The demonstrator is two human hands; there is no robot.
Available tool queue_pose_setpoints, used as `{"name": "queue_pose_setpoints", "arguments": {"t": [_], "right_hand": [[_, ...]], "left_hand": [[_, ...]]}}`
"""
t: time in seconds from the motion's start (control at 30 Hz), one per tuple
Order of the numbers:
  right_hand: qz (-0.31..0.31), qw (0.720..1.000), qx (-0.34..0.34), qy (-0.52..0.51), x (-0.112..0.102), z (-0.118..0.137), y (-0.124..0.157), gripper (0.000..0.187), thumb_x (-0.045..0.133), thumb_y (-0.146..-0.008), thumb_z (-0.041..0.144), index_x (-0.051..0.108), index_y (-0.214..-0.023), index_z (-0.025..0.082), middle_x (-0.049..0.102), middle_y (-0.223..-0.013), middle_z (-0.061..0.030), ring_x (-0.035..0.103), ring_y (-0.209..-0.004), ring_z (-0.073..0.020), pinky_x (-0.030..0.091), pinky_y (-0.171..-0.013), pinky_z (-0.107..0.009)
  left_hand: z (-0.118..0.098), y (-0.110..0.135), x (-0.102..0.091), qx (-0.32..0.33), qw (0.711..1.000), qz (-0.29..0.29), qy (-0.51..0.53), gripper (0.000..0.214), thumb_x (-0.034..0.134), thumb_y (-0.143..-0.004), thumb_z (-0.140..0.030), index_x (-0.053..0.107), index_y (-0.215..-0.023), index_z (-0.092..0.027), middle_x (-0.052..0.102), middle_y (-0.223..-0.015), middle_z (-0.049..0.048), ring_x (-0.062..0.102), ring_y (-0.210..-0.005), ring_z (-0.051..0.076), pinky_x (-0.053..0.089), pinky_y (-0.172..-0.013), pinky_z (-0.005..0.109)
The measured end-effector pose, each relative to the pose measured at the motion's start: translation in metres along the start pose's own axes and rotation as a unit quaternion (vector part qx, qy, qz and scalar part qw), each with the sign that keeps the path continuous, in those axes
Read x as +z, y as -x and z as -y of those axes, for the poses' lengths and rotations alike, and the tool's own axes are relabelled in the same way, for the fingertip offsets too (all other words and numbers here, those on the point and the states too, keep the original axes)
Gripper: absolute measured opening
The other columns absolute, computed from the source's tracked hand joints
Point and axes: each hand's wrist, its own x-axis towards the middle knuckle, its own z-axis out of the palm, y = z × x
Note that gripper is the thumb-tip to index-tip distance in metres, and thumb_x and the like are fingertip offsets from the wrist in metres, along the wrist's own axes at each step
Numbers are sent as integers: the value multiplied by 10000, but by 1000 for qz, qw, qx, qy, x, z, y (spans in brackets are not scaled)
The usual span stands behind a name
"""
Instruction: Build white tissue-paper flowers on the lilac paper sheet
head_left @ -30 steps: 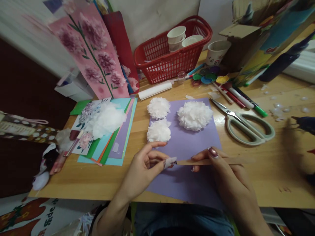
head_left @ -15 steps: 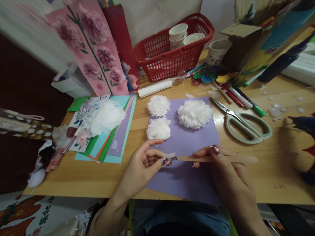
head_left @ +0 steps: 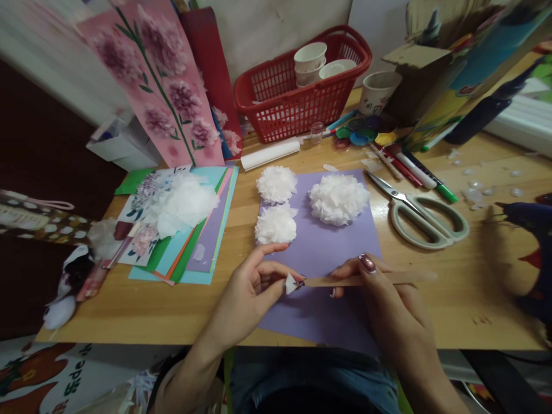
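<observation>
My left hand [head_left: 254,284] is closed, pinching a small folded piece of white tissue paper [head_left: 290,284] between thumb and fingers. In my right hand [head_left: 386,296] is a flat wooden craft stick [head_left: 321,282], gripped by thumb and fingers. The stick's left tip, dark at its end, meets or nearly meets the tissue piece. Both hands are over a purple sheet of paper [head_left: 336,244]. On that sheet's far part lie a large white tissue flower [head_left: 338,199] and, along its left edge, two smaller white tissue flowers, one far [head_left: 276,184] and one near [head_left: 276,224].
Scissors [head_left: 425,221] lie on the right, near pens [head_left: 418,172] and paint pots [head_left: 360,137]. A dark glue gun [head_left: 532,247] stands at the right edge. White tissue [head_left: 187,204] covers coloured sheets [head_left: 211,241] on the left. A red basket [head_left: 297,112] with cups is behind.
The tissue piece in my left fingers has turned and now looks like a small folded triangle. The stick and my right hand have shifted slightly left. The view has moved a little.
</observation>
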Motion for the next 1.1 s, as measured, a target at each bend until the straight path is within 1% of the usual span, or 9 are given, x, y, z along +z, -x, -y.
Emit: {"name": "queue_pose_setpoints", "arguments": {"t": [0.2,0.33,0.43,0.53,0.67,0.77,0.9,1.0,1.1], "right_hand": [[1,1000,-14,-4,1,3,3,410,484,-962,502,741,-847,204,691,-696,-28,649,-716,-181,477,-718,-298],[4,999,-35,3,2,4,3,404,479,-975,478,744,-842,203,677,-661,-23,647,-686,-172,482,-680,-288],[4,999,-46,14,2,4,2,405,472,-981,470,748,-846,205,684,-679,-26,647,-688,-167,490,-672,-283],[-1,998,-52,30,1,4,2,398,476,-980,469,753,-857,212,696,-716,-31,650,-717,-168,500,-680,-282],[-6,998,-56,24,1,6,4,384,485,-976,461,757,-861,215,694,-714,-34,657,-721,-173,513,-675,-287],[-17,998,-57,10,0,8,5,392,478,-980,451,757,-839,215,691,-698,-33,666,-711,-176,525,-684,-294],[-29,997,-62,31,-1,12,6,381,478,-981,446,753,-828,230,694,-698,-29,681,-716,-177,545,-681,-292],[-26,995,-79,52,0,13,8,299,514,-969,417,752,-900,250,721,-804,-28,696,-760,-174,562,-678,-274],[-25,994,-96,56,5,9,11,208,546,-961,364,728,-1022,285,735,-964,-21,702,-886,-181,570,-734,-265]], "left_hand": [[-3,4,0,-3,1000,13,10,411,612,-875,-200,510,-1273,-179,740,-919,46,709,-882,160,560,-867,296],[-6,7,-1,-2,1000,9,0,456,608,-892,-259,490,-1323,-166,748,-962,78,712,-909,190,567,-873,321],[-8,7,0,-12,1000,7,2,515,646,-877,-297,473,-1345,-170,756,-1007,96,716,-942,203,565,-886,328],[-7,7,1,-16,1000,-3,-1,543,674,-860,-295,465,-1345,-166,764,-1023,106,714,-980,210,557,-911,333],[-6,6,1,-19,999,-25,-8,497,659,-871,-255,471,-1320,-160,778,-969,94,722,-956,199,551,-922,333],[-4,4,1,-5,999,-36,4,469,669,-856,-210,491,-1287,-166,772,-990,88,721,-940,184,559,-899,311],[-3,2,-1,35,997,-64,23,409,713,-790,-145,584,-1177,-184,739,-979,40,712,-817,125,573,-778,223],[-3,3,-5,43,996,-74,24,347,721,-774,-128,646,-1105,-197,712,-900,3,711,-795,108,568,-744,188],[-10,5,-11,49,994,-93,6,306,726,-757,-121,678,-1049,-197,699,-828,-9,723,-798,126,573,-729,194]]}}
